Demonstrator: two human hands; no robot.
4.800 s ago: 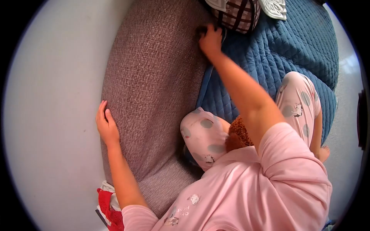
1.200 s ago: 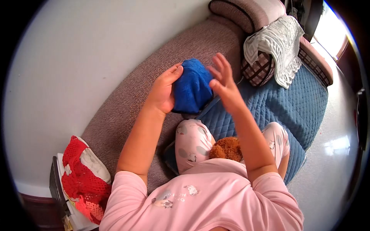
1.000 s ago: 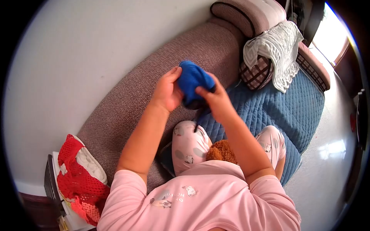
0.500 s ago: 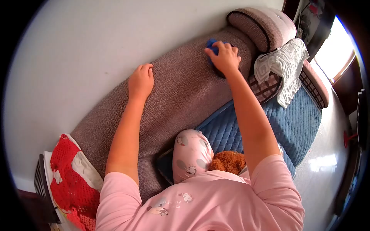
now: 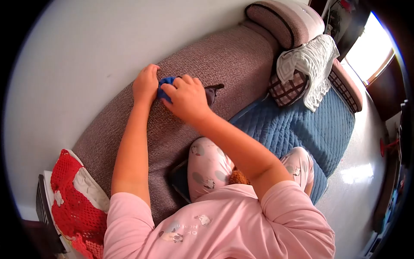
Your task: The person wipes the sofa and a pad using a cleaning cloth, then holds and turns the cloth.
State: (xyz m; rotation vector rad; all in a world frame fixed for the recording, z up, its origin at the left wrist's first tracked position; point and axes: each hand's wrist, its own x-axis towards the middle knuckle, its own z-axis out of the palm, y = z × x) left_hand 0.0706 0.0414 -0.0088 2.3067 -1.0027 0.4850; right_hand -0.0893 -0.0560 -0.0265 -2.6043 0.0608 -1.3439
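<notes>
Fingers [image 5: 168,90] of right hand [image 5: 187,97] covering blue cloth [image 5: 163,92], upper left; I'm not discerning either hand's grip; cloth apparently running left-right under palm, left hand [image 5: 145,85] adjoining left end.

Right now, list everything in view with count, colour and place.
Sofa: one, brown, against wall
Blue cloth: one, blue, on sofa
Looped piece: one, dark, beside blue cloth
Quilted cover: one, blue, on sofa
Checked cushion: one, brown, upper right
White cloth: one, white, over checked cushion
Red cloth: one, red, lower left
Fuzzy thing: one, brown, lower centre
Floor: one, grey, right
Bright opening: one, white, upper right
Shirt: one, pink, bottom centre
Legs: two, patterned pink, centre
Left hand: one, bare, beside blue cloth
Right hand: one, bare, on blue cloth
</notes>
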